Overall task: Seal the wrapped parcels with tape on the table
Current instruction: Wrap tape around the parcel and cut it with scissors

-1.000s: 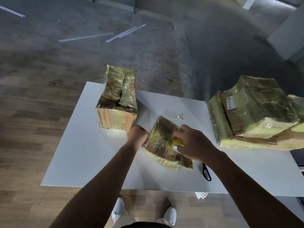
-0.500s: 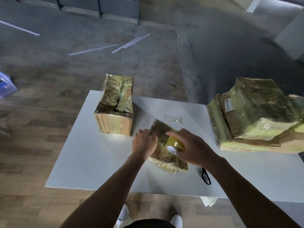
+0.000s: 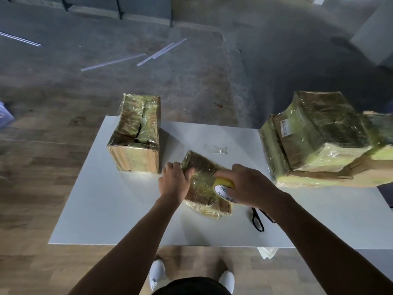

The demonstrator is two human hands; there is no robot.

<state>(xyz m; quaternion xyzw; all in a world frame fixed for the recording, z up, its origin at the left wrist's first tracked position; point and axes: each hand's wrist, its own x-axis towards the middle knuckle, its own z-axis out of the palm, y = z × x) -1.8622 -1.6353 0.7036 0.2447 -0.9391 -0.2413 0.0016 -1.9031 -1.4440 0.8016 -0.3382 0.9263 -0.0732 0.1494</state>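
A small flat parcel [image 3: 204, 184] wrapped in clear film lies in the middle of the white table [image 3: 119, 209]. My left hand [image 3: 175, 182] grips its left edge, thumb on top. My right hand [image 3: 247, 185] holds a yellow tape roll [image 3: 223, 187] over the parcel's right part. A taller wrapped box [image 3: 136, 137] stands at the table's far left. Two stacked wrapped parcels [image 3: 319, 137] fill the far right.
Black scissors [image 3: 258, 220] lie on the table under my right forearm. A scrap of clear film [image 3: 215, 149] lies behind the small parcel. White strips [image 3: 161, 52] lie on the grey floor beyond. My shoes [image 3: 157, 275] show below the table's near edge.
My left hand moved from beside the parcel onto its left edge. My right hand lifted the tape roll into view over the parcel. The camera view shifted.
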